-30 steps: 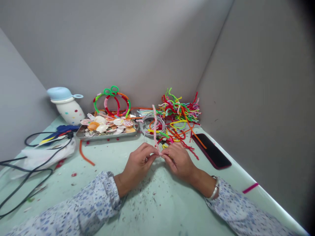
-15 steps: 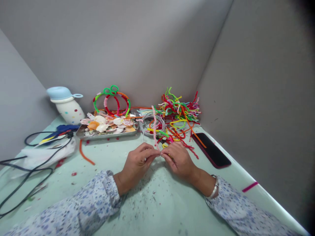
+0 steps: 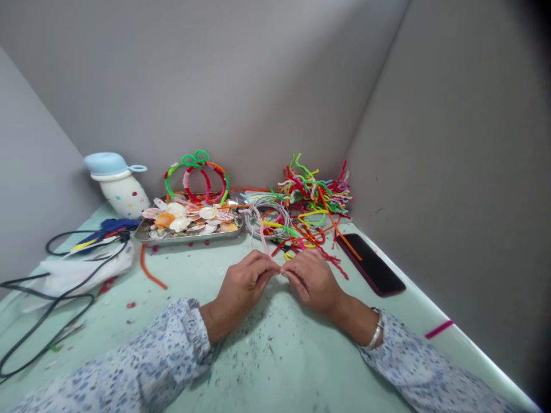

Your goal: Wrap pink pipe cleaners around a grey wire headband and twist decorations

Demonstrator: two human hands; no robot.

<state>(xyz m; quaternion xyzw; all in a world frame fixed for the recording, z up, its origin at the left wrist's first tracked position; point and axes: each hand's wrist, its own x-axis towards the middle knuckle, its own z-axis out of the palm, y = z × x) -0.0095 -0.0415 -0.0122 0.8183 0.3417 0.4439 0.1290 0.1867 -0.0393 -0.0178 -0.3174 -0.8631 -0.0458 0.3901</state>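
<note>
My left hand [image 3: 243, 284] and my right hand [image 3: 312, 278] meet fingertip to fingertip over the pale green table [image 3: 275, 355]. Both pinch the near end of a pink pipe cleaner [image 3: 259, 228], which leans away to the upper left towards a coil of grey wire [image 3: 267, 218]. Fingers of both hands are closed on it. A silver bracelet [image 3: 375, 330] sits on my right wrist.
A metal tray of seashells [image 3: 189, 221] stands behind, with pipe-cleaner hoops [image 3: 198, 175] above it. A heap of coloured pipe cleaners [image 3: 314, 198] lies at the back right, a dark phone [image 3: 370, 264] beside it. A spotted white jar [image 3: 118, 183], black cables [image 3: 51, 292] and an orange pipe cleaner [image 3: 148, 269] lie left.
The pink pipe cleaner stood nearly upright between my fingers; now its free end has tipped down and to the left. My hands have stayed in place.
</note>
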